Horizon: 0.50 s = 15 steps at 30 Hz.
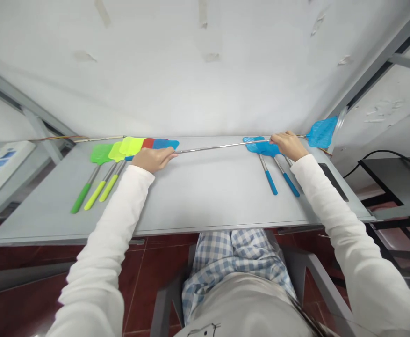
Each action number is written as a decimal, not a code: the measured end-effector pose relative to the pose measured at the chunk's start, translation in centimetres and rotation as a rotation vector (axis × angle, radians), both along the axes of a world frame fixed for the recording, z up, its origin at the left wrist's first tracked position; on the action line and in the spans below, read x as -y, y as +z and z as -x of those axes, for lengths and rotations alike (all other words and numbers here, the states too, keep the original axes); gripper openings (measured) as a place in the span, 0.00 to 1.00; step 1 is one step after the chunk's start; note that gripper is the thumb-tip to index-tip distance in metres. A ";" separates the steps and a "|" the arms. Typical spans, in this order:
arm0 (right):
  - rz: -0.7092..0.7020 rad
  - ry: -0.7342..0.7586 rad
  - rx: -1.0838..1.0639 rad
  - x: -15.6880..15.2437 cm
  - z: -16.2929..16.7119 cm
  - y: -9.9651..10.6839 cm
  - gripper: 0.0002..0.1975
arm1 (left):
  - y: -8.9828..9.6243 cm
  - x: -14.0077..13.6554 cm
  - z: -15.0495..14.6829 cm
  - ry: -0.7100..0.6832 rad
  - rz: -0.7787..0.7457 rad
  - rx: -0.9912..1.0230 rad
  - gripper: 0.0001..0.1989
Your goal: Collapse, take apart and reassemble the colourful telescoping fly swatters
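Note:
A blue fly swatter [322, 132] with a long metal rod is stretched sideways above the table, its head at the right. My left hand [154, 159] is closed around its handle end, where a bit of blue grip pokes out. My right hand [289, 144] grips the rod near the head. Beneath my left hand lie a green swatter [82, 198], two yellow-green swatters [95, 195], and red [148, 142] and blue heads [166, 143] partly covered. Blue-handled swatters [271, 182] lie below my right hand, one of them partly hidden by that arm.
The grey table [205, 196] meets a white wall [205, 84] at the back. A dark flat object [334, 181] lies near the right end. Metal frame posts [39, 126] rise at both sides. A white-and-blue item [3, 166] is on the left surface; a dark stand [397, 180] is at right.

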State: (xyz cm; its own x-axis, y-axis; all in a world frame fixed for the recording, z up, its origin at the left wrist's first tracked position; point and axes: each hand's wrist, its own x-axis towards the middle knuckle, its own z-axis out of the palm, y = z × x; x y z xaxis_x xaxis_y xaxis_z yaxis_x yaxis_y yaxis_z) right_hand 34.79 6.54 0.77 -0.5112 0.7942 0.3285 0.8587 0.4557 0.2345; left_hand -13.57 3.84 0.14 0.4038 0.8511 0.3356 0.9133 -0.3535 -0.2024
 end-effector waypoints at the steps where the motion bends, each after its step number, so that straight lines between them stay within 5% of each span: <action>1: 0.013 -0.007 0.003 0.2 -0.1 -0.3 0.15 | -0.3 0.2 -0.1 -0.003 0.024 0.033 0.29; 6: -0.108 -0.087 -0.121 1.6 -1.9 -0.8 0.16 | -1.2 0.9 0.3 0.001 0.031 0.066 0.28; 10: -0.329 -0.292 -0.472 1.6 -5.6 -0.8 0.45 | -1.5 1.4 1.6 0.017 0.000 0.091 0.25; 12: -0.225 -0.309 -0.637 0.9 -7.5 -1.1 0.55 | -1.5 1.6 1.9 0.024 -0.005 0.104 0.24; 15: -0.140 -0.298 -0.769 -0.3 -10.0 -1.9 0.56 | -1.6 1.7 2.2 0.049 -0.003 0.089 0.24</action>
State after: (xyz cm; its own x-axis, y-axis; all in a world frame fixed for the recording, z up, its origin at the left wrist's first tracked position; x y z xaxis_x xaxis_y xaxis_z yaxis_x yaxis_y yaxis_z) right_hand 44.78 6.83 -1.18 0.1208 0.7864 0.6058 0.8825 0.1945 -0.4283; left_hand -15.76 2.10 -1.42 0.3305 0.8678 0.3710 0.9438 -0.3077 -0.1209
